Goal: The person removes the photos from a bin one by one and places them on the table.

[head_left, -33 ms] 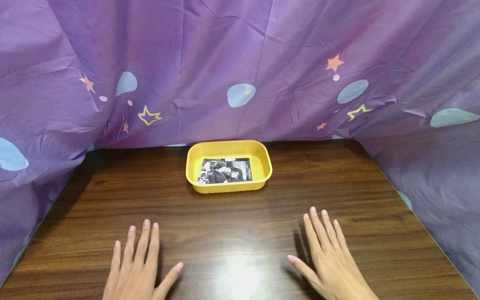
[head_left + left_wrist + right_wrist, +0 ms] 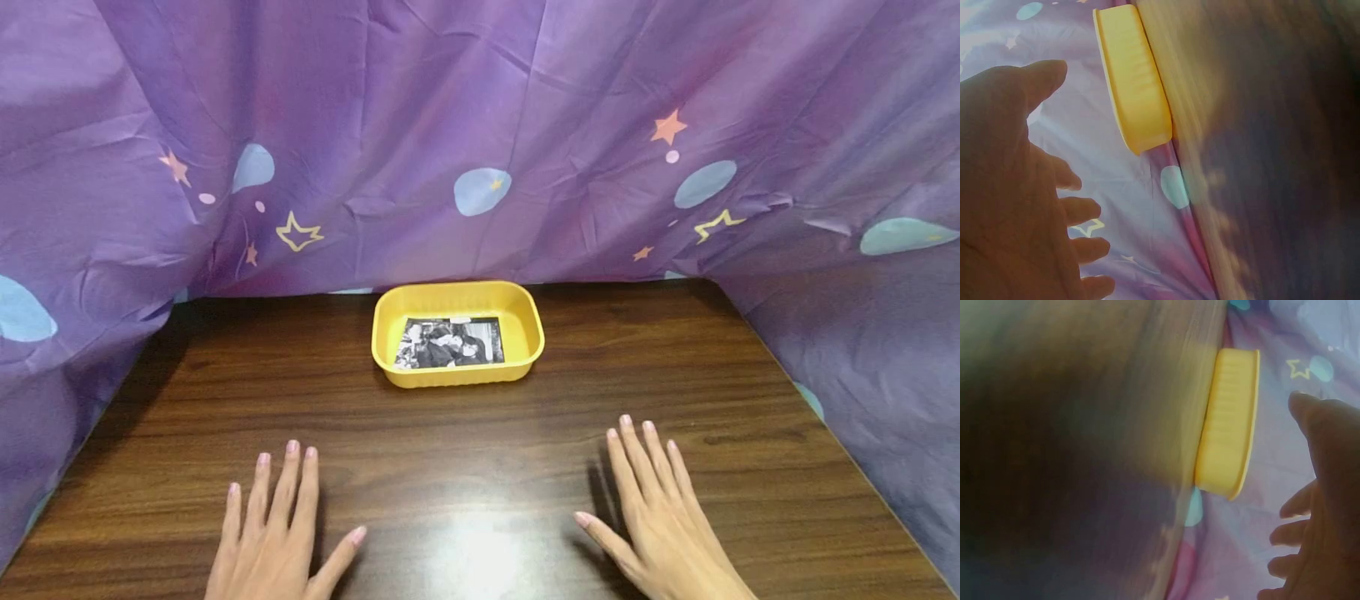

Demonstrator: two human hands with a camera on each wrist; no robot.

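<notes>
A yellow plastic tray [image 2: 459,377] with rounded corners stands at the back of the table. Flat on its bottom lies a black-and-white photo [image 2: 450,343] showing people. My left hand [image 2: 273,533] is at the near left, palm down, fingers straight and slightly spread, thumb pointing inward. At the near right my right hand [image 2: 660,517] is held in much the same way. Neither hand holds anything, and both are well short of the tray. In the left wrist view and the right wrist view, the tray's outer wall [image 2: 1138,81] shows beyond the fingers; the photo is hidden there.
The dark wood-grain table [image 2: 225,375] reaches back to a purple curtain [image 2: 420,150] printed with stars and blue blobs. That cloth also hangs along the left and right sides. A bright lamp reflection [image 2: 476,550] lies on the tabletop between the hands.
</notes>
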